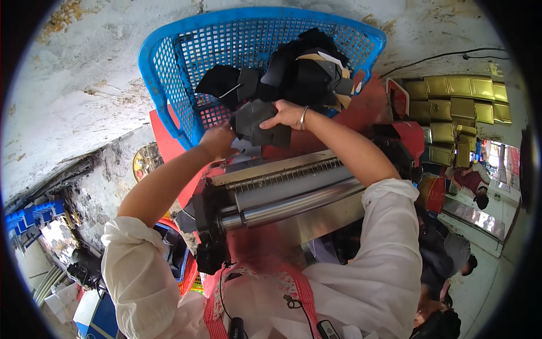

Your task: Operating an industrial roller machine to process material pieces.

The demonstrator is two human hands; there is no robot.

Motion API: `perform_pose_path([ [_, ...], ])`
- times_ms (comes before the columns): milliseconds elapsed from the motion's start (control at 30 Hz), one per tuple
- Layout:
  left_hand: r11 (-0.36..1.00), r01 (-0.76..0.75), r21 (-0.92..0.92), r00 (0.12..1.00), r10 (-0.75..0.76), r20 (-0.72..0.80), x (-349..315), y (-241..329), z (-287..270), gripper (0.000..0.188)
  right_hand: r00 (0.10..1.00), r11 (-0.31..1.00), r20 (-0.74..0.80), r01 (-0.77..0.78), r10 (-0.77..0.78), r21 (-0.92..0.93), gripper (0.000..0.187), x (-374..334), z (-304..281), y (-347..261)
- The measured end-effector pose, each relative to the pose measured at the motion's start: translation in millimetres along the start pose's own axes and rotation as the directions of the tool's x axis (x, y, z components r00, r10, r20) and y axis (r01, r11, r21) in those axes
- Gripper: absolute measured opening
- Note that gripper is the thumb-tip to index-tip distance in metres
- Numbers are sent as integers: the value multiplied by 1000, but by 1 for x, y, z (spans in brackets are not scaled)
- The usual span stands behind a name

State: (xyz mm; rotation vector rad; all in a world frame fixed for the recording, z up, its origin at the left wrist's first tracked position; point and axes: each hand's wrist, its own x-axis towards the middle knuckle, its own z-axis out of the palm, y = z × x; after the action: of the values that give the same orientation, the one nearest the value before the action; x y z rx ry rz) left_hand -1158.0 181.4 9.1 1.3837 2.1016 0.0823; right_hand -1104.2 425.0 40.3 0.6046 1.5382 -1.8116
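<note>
Dark grey sheet pieces are gripped by the right hand, between the far blue basket and near roller machine; whether the left hand grips cannot be told. Light, flexible handling is suggested; opposite edges are best pinched.

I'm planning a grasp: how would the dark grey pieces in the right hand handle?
The dark grey pieces are probably stiffish, looking nearly flat beyond the right hand; likely light, as they look thin; and may slide apart, since they overlap.
</note>
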Motion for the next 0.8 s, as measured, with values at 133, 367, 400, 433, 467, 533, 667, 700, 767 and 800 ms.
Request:
perform_pose_path([
  [133, 981, -115, 156, 992, 121, -29, 12, 6, 7, 36, 728, 325, 100, 420, -679, -848, 58, 26, -7, -6],
  [367, 882, -467, 60, 871, 470, -141, 10, -6, 2, 22, 564, 66, 84, 241, -822, -968, 30, 66, 8, -30],
  [400, 885, -460, -66, 886, 454, -98, 9, -8, 0, 23, 565, 51, 76, 206, -821, -977, 28, 67, 12, -32],
  [433, 887, -428, -176, 903, 428, -40, 8, -9, -3, 23, 577, 73, 72, 226, -814, -971, 24, 67, 14, -34],
  [467, 877, -443, -189, 896, 441, -52, 8, -11, -6, 23, 594, 85, 58, 210, -802, -974, 24, 64, 17, -34],
  [533, 891, -287, -351, 953, 301, -14, 7, -14, -8, 26, 588, -36, 109, 134, -802, -990, 23, 55, 18, -36],
  [667, 830, -366, -422, 931, 327, -164, 8, -22, -4, 19, 502, 168, 62, 400, -863, -901, 26, 26, 14, -45],
  [700, 823, -378, -424, 926, 339, -167, 9, -24, -2, 19, 505, 204, 20, 384, -863, -900, 26, 17, 13, -48],
  [767, 846, -372, -382, 922, 384, -47, 11, -26, 2, 16, 475, 223, 6, 424, -880, -878, 28, -3, 12, -54],
  [800, 819, -416, -396, 905, 414, -95, 12, -26, 3, 16, 482, 238, -18, 400, -876, -885, 28, -14, 12, -56],
])
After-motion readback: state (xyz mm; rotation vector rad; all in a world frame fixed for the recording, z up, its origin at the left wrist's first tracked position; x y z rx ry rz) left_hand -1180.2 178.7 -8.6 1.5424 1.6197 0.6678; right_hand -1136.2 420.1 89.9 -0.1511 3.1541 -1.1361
